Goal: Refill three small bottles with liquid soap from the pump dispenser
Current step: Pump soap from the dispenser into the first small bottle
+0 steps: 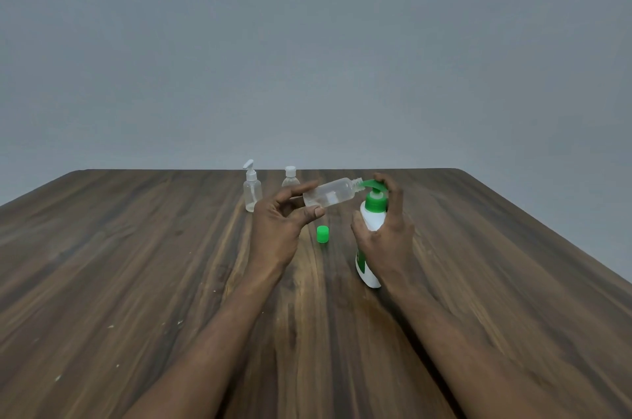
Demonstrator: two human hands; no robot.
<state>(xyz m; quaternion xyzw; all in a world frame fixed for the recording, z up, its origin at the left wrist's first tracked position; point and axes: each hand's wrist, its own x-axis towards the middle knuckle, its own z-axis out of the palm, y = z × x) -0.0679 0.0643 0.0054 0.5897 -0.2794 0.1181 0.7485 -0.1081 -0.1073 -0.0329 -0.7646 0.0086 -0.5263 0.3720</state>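
Head view: left hand pinches the uncapped small bottle near its base, thumb under, fingers over. The bottle is tipped almost flat, neck at the spout of the pump dispenser. Right hand is curled round the dispenser, one finger on the pump head. Spout inside the neck or just touching, can't tell. Seat it first, press slowly.

Green cap lies between the hands. Pump-top bottle and white-capped bottle stand near the table far edge. Open wood left and near.
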